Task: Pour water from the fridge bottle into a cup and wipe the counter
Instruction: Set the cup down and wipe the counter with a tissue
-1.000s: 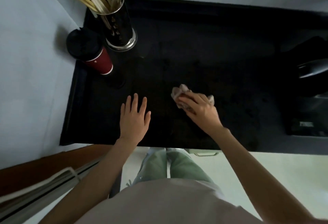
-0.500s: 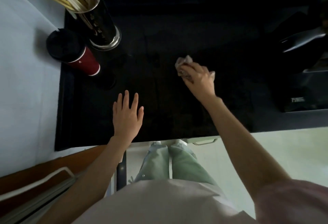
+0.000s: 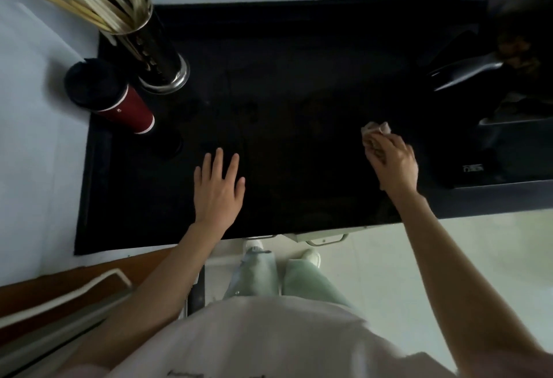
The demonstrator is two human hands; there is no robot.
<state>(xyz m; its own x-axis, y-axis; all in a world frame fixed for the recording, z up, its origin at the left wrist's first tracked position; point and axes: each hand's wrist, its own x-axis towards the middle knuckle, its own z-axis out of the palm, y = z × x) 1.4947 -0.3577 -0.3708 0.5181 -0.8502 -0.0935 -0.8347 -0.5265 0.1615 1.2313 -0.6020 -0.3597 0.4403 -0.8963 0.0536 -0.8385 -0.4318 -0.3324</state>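
Note:
The black counter [image 3: 299, 63] fills the middle of the head view. My right hand [image 3: 395, 162] grips a crumpled pale cloth [image 3: 375, 130] and presses it on the counter's right part, close to the dark appliance. My left hand [image 3: 218, 189] lies flat on the counter near its front edge, fingers straight and spread, holding nothing. A red cup with a black lid [image 3: 110, 96] stands at the counter's left edge. No bottle shows in this view.
A metal holder full of chopsticks [image 3: 149, 45] stands behind the red cup. A dark appliance with a curved handle [image 3: 490, 138] occupies the right end. The white wall [image 3: 36, 138] bounds the left side. Drawer handles [image 3: 326, 240] sit below the counter's front edge.
My right hand has slid the cloth to the right across the counter, from the middle toward the appliance. My left hand has stayed flat in place.

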